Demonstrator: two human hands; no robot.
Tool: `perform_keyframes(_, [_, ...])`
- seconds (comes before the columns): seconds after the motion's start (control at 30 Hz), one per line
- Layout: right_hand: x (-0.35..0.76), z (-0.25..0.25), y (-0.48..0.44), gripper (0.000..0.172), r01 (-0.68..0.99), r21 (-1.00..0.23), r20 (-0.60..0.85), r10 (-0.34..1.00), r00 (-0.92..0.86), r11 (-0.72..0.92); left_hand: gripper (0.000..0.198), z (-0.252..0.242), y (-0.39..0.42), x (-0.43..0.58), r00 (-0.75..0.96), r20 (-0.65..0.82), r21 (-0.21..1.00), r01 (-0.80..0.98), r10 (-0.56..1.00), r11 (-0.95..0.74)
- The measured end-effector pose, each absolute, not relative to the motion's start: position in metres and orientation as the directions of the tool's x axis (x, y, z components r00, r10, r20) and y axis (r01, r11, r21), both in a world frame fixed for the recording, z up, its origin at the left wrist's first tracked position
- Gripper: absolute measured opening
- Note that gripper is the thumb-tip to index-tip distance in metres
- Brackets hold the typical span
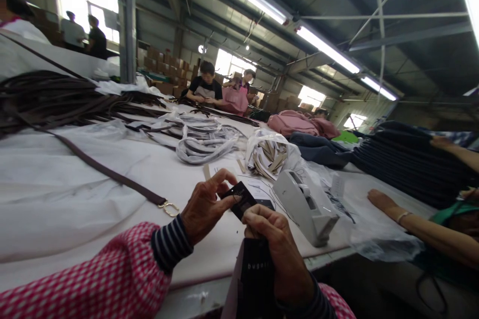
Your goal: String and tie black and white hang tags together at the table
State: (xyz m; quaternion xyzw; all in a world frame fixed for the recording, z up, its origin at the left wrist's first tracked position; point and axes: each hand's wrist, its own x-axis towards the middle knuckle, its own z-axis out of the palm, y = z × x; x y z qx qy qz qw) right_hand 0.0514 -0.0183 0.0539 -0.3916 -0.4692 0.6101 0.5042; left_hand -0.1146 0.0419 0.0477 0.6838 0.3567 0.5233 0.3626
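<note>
My left hand point(205, 207) pinches a small black card tag point(241, 199) between thumb and fingers, just above the white table point(112, 199). My right hand point(279, 249) is closed around the top of a stack of black tags or a black sleeve with pale lettering point(256, 274), held at the table's near edge. Both hands meet at the small tag. My sleeves are pink-and-white check with striped cuffs.
A grey tape dispenser point(309, 204) stands right of my hands. A brown strap with a gold buckle point(170, 208) lies to the left. Bags of straps point(204, 142), piled dark cloth point(404, 159), and a co-worker's forearm point(407, 222) lie around. Other people work at the far end.
</note>
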Motion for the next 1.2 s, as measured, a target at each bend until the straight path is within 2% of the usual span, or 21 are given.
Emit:
perform_keyframes(0.27, [0.0471, 0.0563, -0.0222, 0.026, -0.274, -0.959, -0.032, 0.989, -0.145, -0.071, 0.014, 0.0525, 0.0368, -0.1137, 0.184, 0.457, 0.849, 0.204, 0.87, -0.488])
perform_keyframes(0.6, [0.0486, 0.0538, -0.0214, 0.025, -0.289, -0.956, -0.015, 0.989, -0.145, -0.057, 0.017, 0.0474, 0.0396, -0.1136, 0.187, 0.437, 0.875, 0.141, 0.88, -0.464])
perform_keyframes(1.2, [0.0484, 0.0516, -0.0204, 0.023, -0.318, -0.946, -0.026, 0.99, -0.139, -0.07, 0.017, 0.0461, 0.0405, -0.113, 0.17, 0.44, 0.854, 0.225, 0.882, -0.469])
